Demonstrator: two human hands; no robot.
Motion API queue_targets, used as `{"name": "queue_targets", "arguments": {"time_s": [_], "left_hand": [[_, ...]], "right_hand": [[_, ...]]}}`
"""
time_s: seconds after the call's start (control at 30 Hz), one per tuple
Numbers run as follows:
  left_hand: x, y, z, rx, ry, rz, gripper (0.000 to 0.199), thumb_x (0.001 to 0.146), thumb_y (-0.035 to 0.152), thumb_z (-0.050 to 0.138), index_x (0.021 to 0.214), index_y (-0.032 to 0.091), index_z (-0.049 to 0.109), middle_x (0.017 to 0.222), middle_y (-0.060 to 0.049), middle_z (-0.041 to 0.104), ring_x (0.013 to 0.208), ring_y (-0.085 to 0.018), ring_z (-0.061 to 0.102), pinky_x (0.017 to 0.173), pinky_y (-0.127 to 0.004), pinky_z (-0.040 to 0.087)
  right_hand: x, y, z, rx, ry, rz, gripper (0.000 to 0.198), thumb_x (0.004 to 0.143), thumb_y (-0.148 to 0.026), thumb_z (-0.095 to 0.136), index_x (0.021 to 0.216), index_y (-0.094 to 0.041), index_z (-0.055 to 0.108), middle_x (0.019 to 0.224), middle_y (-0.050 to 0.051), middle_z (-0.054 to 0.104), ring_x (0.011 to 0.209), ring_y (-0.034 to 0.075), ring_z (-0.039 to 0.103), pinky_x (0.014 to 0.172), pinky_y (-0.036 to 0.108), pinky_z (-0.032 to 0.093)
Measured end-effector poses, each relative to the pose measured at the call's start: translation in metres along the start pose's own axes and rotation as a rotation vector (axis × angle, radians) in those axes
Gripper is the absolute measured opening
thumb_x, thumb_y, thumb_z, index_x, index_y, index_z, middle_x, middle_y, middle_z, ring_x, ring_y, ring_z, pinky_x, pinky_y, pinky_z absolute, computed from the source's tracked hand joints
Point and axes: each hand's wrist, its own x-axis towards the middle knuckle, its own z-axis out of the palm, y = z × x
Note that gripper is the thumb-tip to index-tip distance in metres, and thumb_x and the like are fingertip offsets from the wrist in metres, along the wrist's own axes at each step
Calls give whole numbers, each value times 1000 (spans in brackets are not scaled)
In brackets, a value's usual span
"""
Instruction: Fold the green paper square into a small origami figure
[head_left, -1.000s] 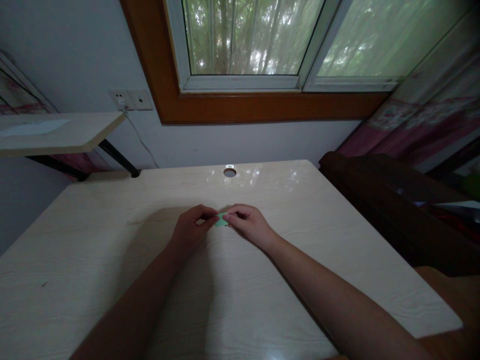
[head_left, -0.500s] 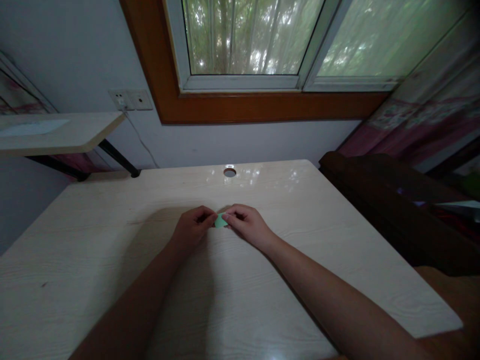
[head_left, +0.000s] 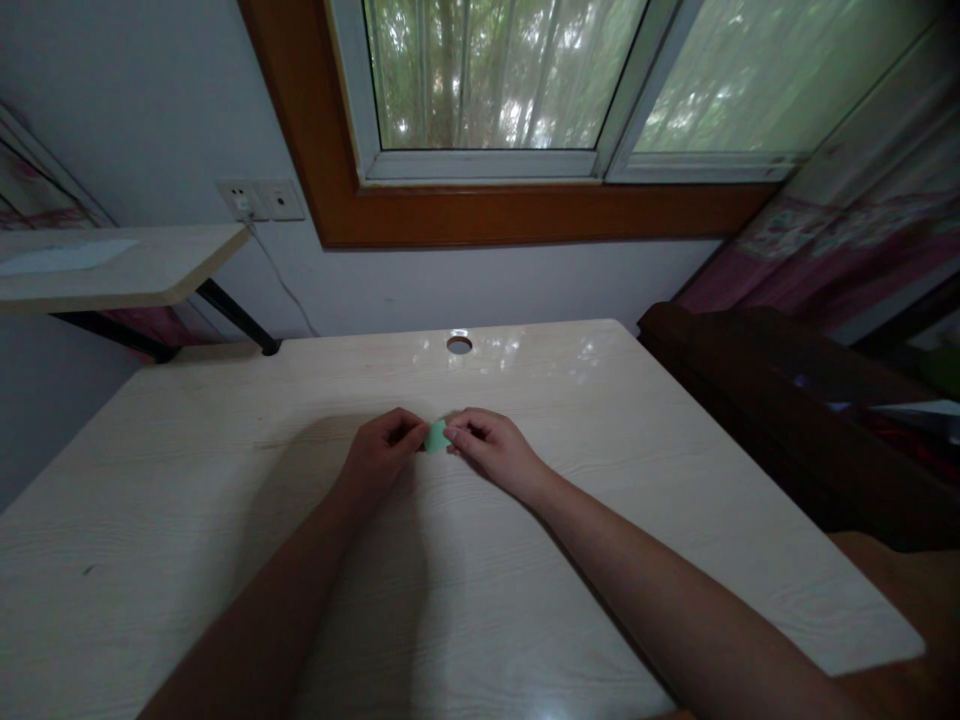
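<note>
A small piece of green paper (head_left: 436,437) is stretched between my two hands, just above or on the pale wood-grain table (head_left: 480,590); I cannot tell whether it touches the top. My left hand (head_left: 384,447) pinches its left edge between thumb and fingers. On the other side, my right hand (head_left: 491,443) grips the right edge with thumb and forefinger, its other fingers curled. Both forearms reach in from the bottom of the view. The paper's corners are partly covered by my fingertips.
A round cable hole (head_left: 460,345) lies near the table's back edge. To the left, a raised shelf (head_left: 150,265) stands on black legs. A wall socket (head_left: 261,200) has a white cable plugged in. Dark wooden furniture (head_left: 750,420) is beside the table's right edge.
My left hand has shifted slightly left and up, so its fingertips stand a little farther from the right ones. More of the green paper's left part shows. The right hand has hardly moved.
</note>
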Motion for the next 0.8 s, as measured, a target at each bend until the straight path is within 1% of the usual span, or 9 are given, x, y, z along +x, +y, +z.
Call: {"name": "queue_targets", "arguments": {"time_s": [0.13, 0.3, 0.4, 0.5, 0.6, 0.8], "left_hand": [[1, 3, 0, 84, -47, 32, 21, 82, 38, 63, 80, 17, 66, 71, 0, 65, 66, -14, 58, 63, -23, 46], [0, 4, 1, 123, -72, 45, 22, 83, 38, 62, 79, 17, 67, 72, -1, 66, 67, -15, 58, 64, -24, 45], [0, 3, 0, 121, -47, 34, 23, 82, 39, 62, 78, 17, 66, 70, 0, 64, 66, -14, 57, 63, -24, 45], [0, 3, -1, 92, 17, 15, 23, 81, 39, 63, 76, 17, 65, 68, 0, 63, 64, -14, 56, 61, -23, 45], [1, 3, -1, 56, 68, 18, 23, 81, 40, 64, 75, 17, 65, 68, 0, 63, 65, -14, 57, 62, -24, 45], [2, -1, -1, 28, 71, 18, 22, 82, 39, 64, 77, 17, 65, 70, 0, 64, 65, -14, 57, 63, -23, 46]], "right_hand": [[-1, -2, -1, -76, -39, -49, 23, 92, -35, 55, 85, -17, 67, 75, 3, 64, 71, 14, 59, 68, 25, 46], [0, -6, -1, -181, -94, -151, 23, 95, -32, 51, 84, -18, 66, 76, 2, 63, 74, 14, 58, 73, 26, 45], [1, -6, 0, -193, -77, -160, 22, 95, -31, 51, 85, -18, 66, 77, 3, 63, 74, 14, 58, 72, 26, 44], [0, -6, 1, -200, -54, -147, 19, 93, -33, 55, 88, -18, 67, 79, 3, 64, 73, 14, 57, 68, 25, 44], [-1, -5, 1, -185, -66, -141, 18, 90, -34, 59, 90, -19, 68, 82, 3, 64, 72, 13, 56, 67, 24, 44], [-2, -4, 3, -148, -62, -131, 17, 88, -34, 63, 93, -20, 69, 84, 3, 65, 73, 14, 58, 70, 25, 46]]}}
